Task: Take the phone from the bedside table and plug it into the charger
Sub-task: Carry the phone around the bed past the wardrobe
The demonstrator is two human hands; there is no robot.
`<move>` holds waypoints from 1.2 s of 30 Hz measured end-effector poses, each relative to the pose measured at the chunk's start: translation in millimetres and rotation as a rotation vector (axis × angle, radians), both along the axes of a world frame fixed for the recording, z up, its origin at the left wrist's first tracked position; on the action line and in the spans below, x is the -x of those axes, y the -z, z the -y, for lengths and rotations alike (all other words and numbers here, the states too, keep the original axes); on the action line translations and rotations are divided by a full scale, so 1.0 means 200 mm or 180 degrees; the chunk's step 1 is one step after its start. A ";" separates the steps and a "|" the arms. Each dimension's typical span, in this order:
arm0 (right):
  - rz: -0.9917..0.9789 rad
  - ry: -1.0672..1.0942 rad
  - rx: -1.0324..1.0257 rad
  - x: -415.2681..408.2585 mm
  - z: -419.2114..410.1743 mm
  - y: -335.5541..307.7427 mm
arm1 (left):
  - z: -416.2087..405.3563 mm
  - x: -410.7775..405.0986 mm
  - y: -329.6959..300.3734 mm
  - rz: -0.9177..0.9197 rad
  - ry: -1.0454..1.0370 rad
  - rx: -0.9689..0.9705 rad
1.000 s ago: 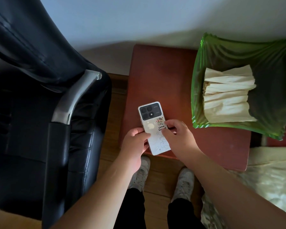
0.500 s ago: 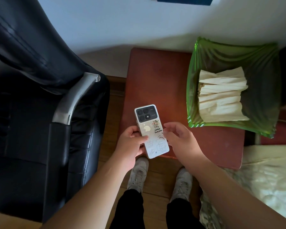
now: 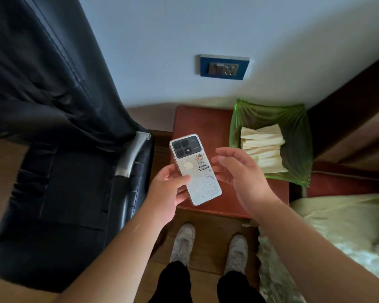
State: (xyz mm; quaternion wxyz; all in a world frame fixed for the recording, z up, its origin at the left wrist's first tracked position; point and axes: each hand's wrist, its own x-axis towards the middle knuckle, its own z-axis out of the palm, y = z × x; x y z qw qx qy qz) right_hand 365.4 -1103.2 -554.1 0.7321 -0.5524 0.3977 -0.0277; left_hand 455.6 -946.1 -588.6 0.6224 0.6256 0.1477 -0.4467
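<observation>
The phone is off the counter and held above its near edge, back side up, camera block pointing away from the person. The left hand has it: thumb across the lower back, fingers curled under the left side, a one-handed hold near the bottom end. That grip probably leaves the bottom edge, where the charging port most likely sits, hard to reach, so a shift of grip looks due before plugging.

The right hand is just right of the phone, apart from it, fingers spread and loosely curved, holding nothing. It seems free for the cable.

Beyond the phone, on the wall, sits a blue socket with nothing plugged in. No charger or cable shows anywhere in view, so finding it is the next need. Right of the phone, on the counter, a green tray holds folded tissues. Left of the phone stands a black chair; the bed lies to its right and nearer.
</observation>
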 end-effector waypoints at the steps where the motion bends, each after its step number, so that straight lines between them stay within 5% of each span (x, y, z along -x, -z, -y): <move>1: 0.0068 0.0047 0.0018 0.00 0.00 -0.07 | 0.00 -0.01 -0.06 0.0038 0.0021 0.0049; 19: 0.1004 0.1042 0.0388 0.24 -0.10 -1.19 | 0.00 -0.02 -1.10 0.0443 0.0725 0.1082; 36: 0.1507 0.2184 0.0762 0.82 -0.45 -1.78 | 0.01 0.24 -1.68 0.0420 0.1895 0.1959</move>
